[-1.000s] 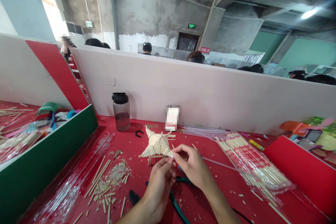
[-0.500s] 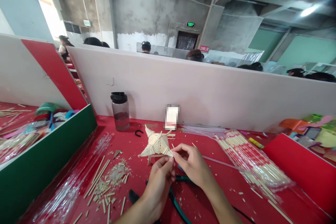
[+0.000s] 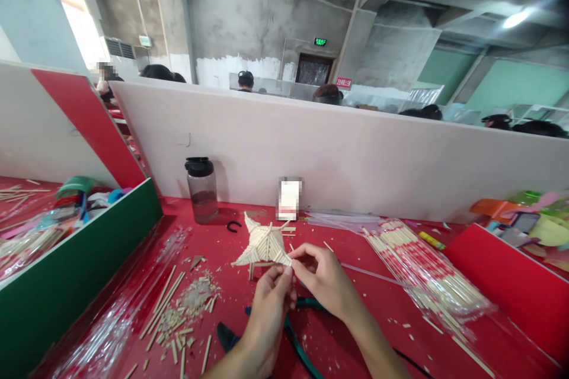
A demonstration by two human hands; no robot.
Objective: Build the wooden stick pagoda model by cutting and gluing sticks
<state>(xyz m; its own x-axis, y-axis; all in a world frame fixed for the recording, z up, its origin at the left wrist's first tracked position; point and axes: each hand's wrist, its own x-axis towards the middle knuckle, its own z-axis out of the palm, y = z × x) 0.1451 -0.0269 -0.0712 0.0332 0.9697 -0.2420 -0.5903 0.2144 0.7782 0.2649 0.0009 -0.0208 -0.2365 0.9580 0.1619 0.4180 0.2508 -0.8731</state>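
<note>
One teal-handled tool is lying beneath the wrists, presumably kept within reach. Left hand and right hand are both pinching the near right tip of a stick-built star, thumbs and fingers meeting there, likely because so slim a point needs steadying from two sides. Star is sitting just beyond the fingers, over the red tabletop. Farther, bottle and phone are standing by the partition. Against the earlier frame: grip holding unchanged; whole view drifting slightly leftward.
</note>
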